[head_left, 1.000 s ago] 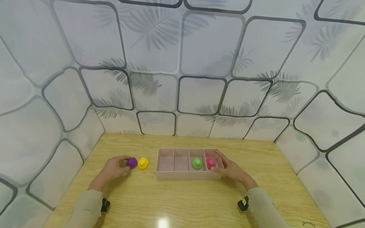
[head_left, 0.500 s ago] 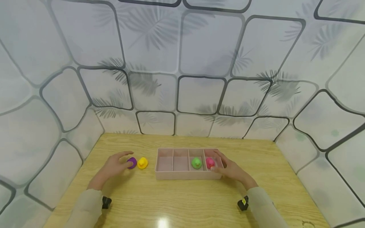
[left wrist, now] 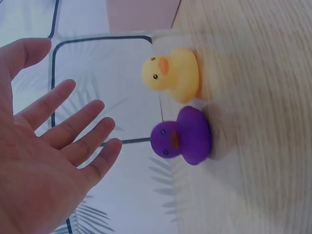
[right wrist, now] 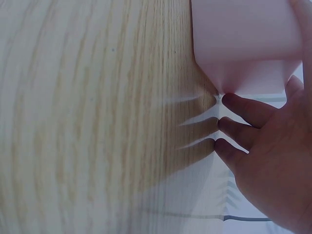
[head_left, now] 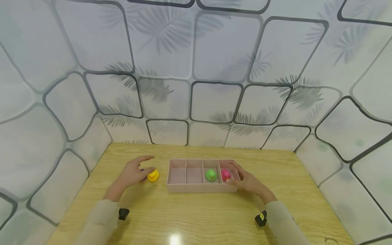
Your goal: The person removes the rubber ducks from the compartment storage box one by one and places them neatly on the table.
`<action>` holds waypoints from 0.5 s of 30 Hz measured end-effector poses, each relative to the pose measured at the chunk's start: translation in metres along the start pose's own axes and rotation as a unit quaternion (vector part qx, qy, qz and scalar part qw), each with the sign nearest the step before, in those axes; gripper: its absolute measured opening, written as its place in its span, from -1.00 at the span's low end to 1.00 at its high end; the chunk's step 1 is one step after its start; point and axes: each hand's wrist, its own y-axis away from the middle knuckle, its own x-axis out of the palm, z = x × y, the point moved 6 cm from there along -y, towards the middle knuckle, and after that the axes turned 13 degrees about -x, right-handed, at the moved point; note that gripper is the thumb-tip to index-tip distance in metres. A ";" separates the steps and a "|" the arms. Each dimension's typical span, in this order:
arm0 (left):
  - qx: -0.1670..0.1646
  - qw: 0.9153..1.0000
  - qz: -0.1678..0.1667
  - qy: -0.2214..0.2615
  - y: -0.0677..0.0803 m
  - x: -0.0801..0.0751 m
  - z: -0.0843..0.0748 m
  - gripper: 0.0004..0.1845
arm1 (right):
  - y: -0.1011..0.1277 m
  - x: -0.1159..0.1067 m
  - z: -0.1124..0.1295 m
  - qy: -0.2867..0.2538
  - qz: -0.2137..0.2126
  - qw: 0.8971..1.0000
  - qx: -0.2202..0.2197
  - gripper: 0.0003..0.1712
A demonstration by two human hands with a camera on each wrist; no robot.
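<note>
My left hand (head_left: 133,174) hovers over two small toy ducks with its fingers spread and nothing held. The purple duck (left wrist: 190,136) is mostly hidden behind it in the head view. Beside that stands the yellow duck (head_left: 153,176), its top edge overlapped by my thumb in that view. My right hand (head_left: 249,182) grips the right end of a pink divided box (head_left: 202,188), thumb at the front rim and index finger at the back. Its other fingertips lie close to the box's end wall. A green duck (head_left: 211,175) and a pink duck (head_left: 225,175) sit in the two right compartments.
The wooden table (head_left: 196,214) meets a patterned backdrop (head_left: 214,105) behind the box and at both sides. Thin dividers split the box into several compartments in a row.
My left hand let go of the purple duck, opened its fingers, and has moved right and up over the ducks. The purple duck stays by the yellow one. The right hand has not moved.
</note>
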 end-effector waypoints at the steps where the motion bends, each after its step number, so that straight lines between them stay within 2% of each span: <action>1: 0.008 1.000 -0.002 0.000 0.000 0.001 -0.003 -0.44 | 0.000 0.000 0.000 0.000 0.001 1.000 0.001 0.08; 6: 0.040 0.999 0.001 0.002 -0.002 0.009 -0.013 -0.45 | 0.000 0.000 0.000 -0.006 0.007 1.000 -0.003 0.08; 15: 0.070 0.998 -0.004 -0.004 -0.004 0.023 -0.030 -0.48 | 0.002 -0.001 0.000 -0.007 0.003 1.000 0.001 0.07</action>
